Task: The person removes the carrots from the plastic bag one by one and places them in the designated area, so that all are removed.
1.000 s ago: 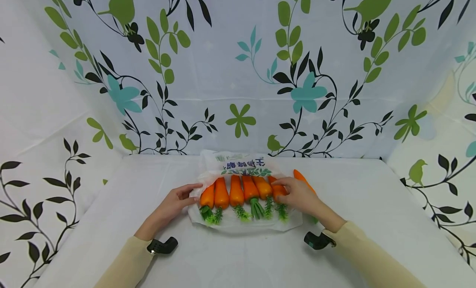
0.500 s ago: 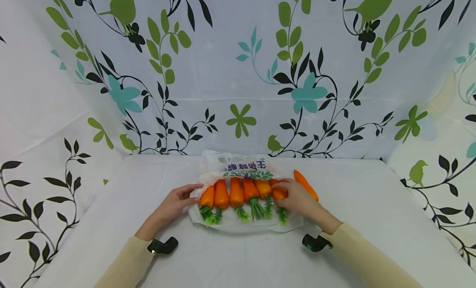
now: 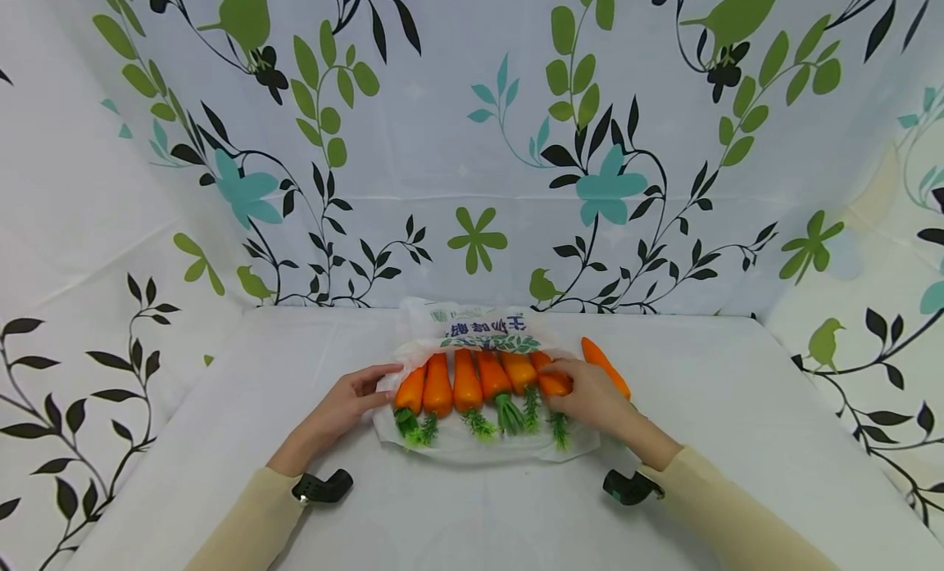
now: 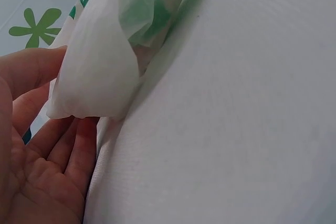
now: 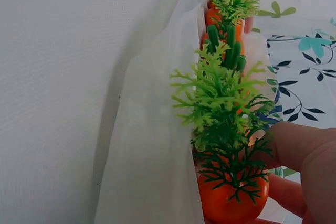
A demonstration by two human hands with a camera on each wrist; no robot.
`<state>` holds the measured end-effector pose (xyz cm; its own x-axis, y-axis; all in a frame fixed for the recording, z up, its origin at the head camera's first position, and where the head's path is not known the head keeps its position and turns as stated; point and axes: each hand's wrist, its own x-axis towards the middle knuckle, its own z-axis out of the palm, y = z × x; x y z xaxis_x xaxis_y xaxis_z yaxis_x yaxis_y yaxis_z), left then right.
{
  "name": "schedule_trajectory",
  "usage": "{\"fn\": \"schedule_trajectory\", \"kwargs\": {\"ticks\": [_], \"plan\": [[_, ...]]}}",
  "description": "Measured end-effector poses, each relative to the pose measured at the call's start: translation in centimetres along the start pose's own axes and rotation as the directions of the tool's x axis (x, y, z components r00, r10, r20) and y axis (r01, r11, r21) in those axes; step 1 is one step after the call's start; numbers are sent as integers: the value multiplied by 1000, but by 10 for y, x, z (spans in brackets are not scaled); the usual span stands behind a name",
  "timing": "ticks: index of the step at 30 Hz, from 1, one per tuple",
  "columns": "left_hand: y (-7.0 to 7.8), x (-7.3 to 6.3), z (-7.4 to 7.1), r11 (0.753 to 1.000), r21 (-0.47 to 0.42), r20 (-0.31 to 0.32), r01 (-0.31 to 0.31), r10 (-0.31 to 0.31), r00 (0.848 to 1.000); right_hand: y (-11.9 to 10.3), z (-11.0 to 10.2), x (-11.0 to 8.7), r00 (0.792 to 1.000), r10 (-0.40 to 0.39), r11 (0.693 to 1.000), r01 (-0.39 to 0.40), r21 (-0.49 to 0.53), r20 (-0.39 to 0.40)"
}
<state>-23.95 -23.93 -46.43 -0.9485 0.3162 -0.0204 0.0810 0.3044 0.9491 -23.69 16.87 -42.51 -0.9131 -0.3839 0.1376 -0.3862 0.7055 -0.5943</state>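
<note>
Hands (image 3: 341,401) (image 3: 592,395) half-curled: left holds bag (image 3: 479,324), right grips carrot (image 3: 556,382).

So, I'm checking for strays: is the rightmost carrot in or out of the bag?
Out: in the head view, that carrot lies on the table beside the bag, its lower end hidden by the right arm.

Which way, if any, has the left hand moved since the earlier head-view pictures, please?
No: judged against the central green flower print on the backdrop, the left hand shows no visible shift in any direction.
</note>
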Motion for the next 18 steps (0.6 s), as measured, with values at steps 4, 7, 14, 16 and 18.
{"fn": "schedule_trajectory", "kwargs": {"ticks": [4, 7, 14, 16, 18], "plan": [[-1, 0, 0, 1000, -6, -3, -13, 13, 1000, -3, -3, -5, 999, -28, 999, 29, 28, -24], [-1, -1, 0, 1000, -8, -10, -19, 19, 1000, -7, -7, -9, 998, -53, 997, 55, 51, -41], [-2, -1, 0, 999, -32, -21, -24, 24, 999, -14, -10, -15, 994, -75, 989, 84, 125, -78], [-2, -1, -1, 999, -38, -22, -23, 22, 1000, -15, -11, -17, 992, -81, 985, 95, 147, -96], [-1, -1, -1, 999, -35, -23, -22, 21, 1000, -16, -13, -19, 990, -85, 981, 103, 163, -116]]}}
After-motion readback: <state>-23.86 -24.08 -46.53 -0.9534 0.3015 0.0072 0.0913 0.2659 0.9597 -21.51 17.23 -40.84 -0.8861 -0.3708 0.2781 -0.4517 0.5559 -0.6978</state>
